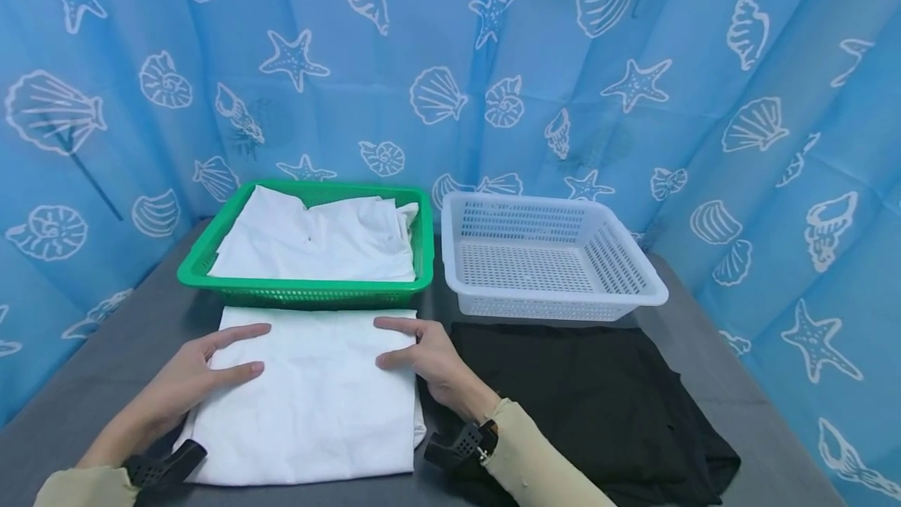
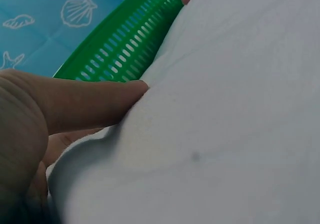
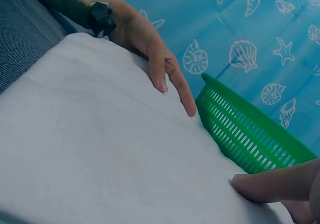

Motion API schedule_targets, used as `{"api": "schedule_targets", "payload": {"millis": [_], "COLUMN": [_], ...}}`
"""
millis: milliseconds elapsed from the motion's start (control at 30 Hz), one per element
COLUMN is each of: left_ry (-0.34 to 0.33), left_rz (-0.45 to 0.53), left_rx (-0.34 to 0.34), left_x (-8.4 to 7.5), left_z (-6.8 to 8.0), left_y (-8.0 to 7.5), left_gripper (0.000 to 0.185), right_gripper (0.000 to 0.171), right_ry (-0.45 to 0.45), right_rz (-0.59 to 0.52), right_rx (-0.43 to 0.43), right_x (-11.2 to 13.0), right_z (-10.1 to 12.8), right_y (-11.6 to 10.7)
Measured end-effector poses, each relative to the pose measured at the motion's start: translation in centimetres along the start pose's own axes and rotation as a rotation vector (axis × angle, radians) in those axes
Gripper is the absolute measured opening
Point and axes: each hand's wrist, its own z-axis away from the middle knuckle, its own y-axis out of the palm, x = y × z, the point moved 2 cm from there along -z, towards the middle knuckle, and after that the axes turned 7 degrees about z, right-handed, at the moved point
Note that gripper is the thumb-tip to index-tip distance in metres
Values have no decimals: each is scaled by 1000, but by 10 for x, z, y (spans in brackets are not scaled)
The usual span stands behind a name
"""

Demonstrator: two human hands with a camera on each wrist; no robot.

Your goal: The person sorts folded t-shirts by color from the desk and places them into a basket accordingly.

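A folded white garment lies in front of the green basket, its far edge close to the basket's front wall. My left hand holds its left side, thumb and index finger spread on top and the other fingers hidden at the edge. On the opposite side my right hand holds it likewise, thumb and index finger pointing inward over the cloth. In the left wrist view the cloth bulges up beside the thumb, with fingers partly visible under its edge. Another white garment sits inside the green basket.
A white basket, with nothing in it, stands right of the green one. Folded black clothing lies in front of it, beside my right forearm. Behind the grey table surface hangs a blue curtain with shell prints.
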Motion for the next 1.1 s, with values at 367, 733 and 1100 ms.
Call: {"api": "schedule_targets", "payload": {"millis": [367,733,1100], "left_ry": [-9,27,224], "left_rz": [-4,11,172], "left_rx": [6,-26,-93], "left_x": [0,-2,-7], "left_z": [-1,3,14], "left_y": [0,-3,-12], "left_gripper": [80,77,58], "right_gripper": [52,51,49], "right_ry": [-13,-14,-68], "right_rz": [-25,-16,-70], "right_rx": [9,19,15], "right_x": [0,4,16], "right_z": [-1,2,8], "right_y": [-1,-1,-2]}}
